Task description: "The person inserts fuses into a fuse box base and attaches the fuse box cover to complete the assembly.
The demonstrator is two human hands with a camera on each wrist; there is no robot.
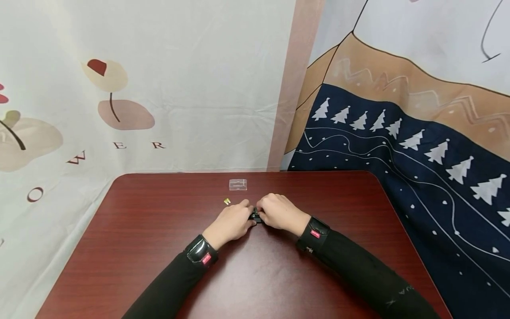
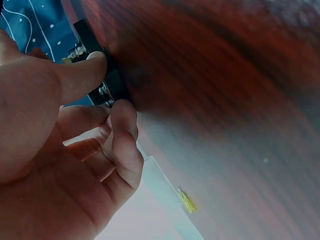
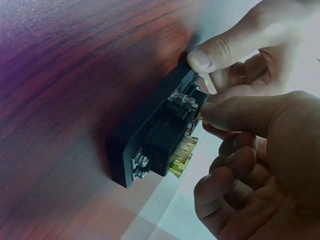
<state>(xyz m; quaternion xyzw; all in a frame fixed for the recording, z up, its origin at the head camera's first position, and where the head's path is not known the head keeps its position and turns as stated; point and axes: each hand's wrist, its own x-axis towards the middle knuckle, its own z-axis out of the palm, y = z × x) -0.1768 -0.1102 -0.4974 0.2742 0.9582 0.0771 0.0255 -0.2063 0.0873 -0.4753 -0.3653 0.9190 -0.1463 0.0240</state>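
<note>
Underneath — dark red wooden table [image 1: 159, 248]

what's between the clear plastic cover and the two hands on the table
A small yellow piece lies on the dark red wooden table between the clear plastic cover and the left hand, slightly leftward; otherwise bare. Head view.

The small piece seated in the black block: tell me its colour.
Translucent yellow piece, set in the black block; clearest in the right wrist view.

Head view overlooks the table [image 1: 159, 248]; wrist views sit close.
</note>
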